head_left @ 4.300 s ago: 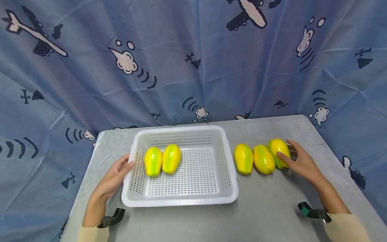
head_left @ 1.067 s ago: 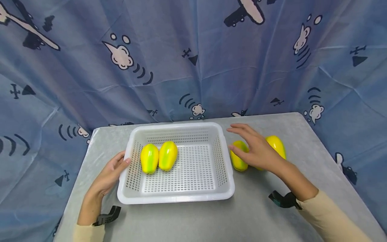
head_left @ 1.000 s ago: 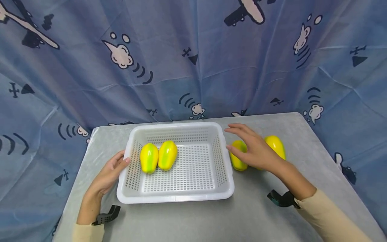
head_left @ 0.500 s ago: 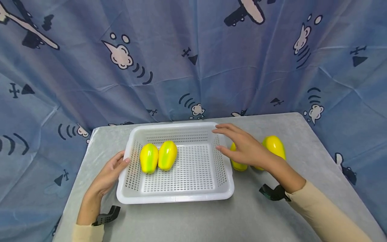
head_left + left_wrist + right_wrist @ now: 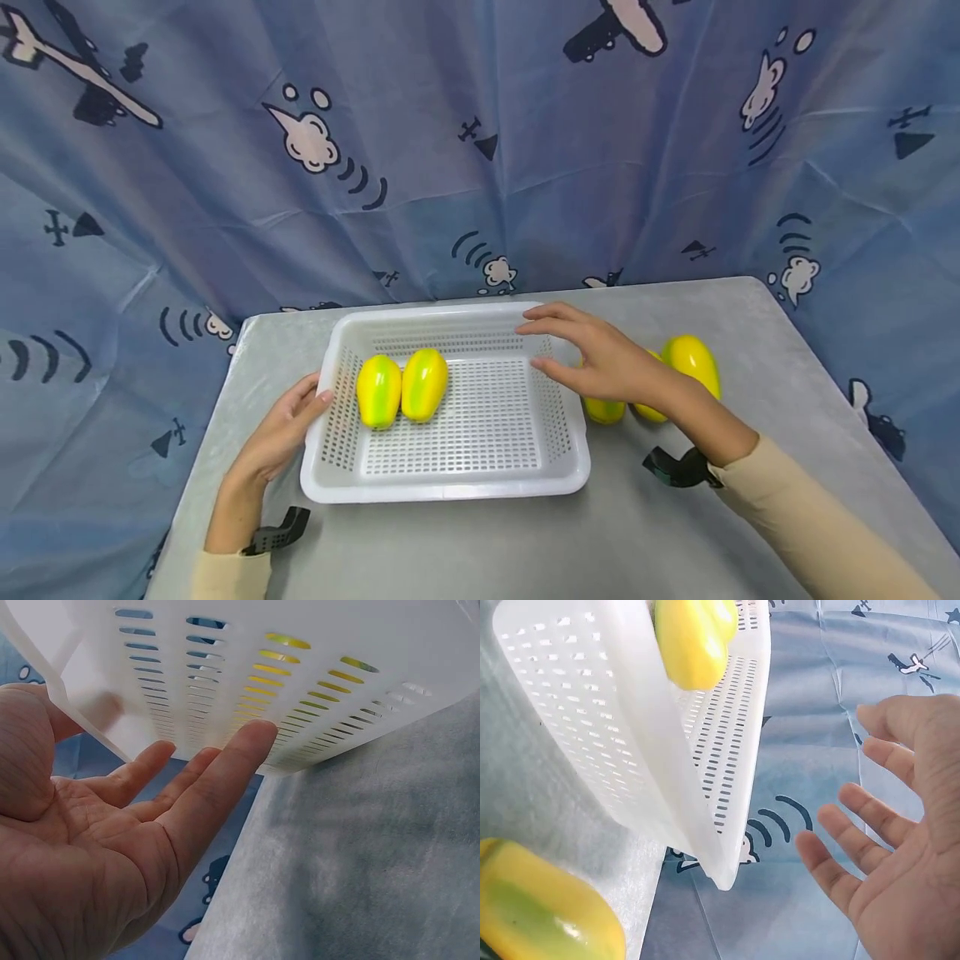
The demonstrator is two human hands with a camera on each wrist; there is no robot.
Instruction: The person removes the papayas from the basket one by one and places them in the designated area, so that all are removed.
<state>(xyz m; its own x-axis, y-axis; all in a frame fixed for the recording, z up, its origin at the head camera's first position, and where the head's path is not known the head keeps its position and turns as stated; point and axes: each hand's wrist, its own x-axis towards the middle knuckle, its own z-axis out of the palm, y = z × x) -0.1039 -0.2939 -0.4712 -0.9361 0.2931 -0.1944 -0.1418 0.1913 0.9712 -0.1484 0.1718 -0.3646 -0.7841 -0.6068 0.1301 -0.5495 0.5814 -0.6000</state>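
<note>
In the head view, a white perforated plastic basket (image 5: 446,490) stands on the grey table. Two glossy yellow-green, papaya-shaped fruits (image 5: 424,385) lie side by side in its left half. My left hand (image 5: 279,435) holds the basket's left rim, thumb over the edge and fingers against the outer wall, as the left wrist view also shows. Above the right rim hovers my right hand (image 5: 596,357), fingers spread and nothing in them. Partly hidden behind it, three similar fruits stand in a row: a near one (image 5: 603,411), a middle one (image 5: 649,412) and a far one (image 5: 693,363).
The grey table (image 5: 510,550) reaches back to a blue curtain (image 5: 420,150) printed with planes and clouds. Black straps (image 5: 678,468) with camera mounts sit on both wrists. In the right wrist view, one loose fruit (image 5: 547,907) lies beside the basket's outer wall.
My right hand has left the far-right fruit, passed over the row and drifted left over the basket's right rim. My left hand keeps its hold; the fruits have not moved.
</note>
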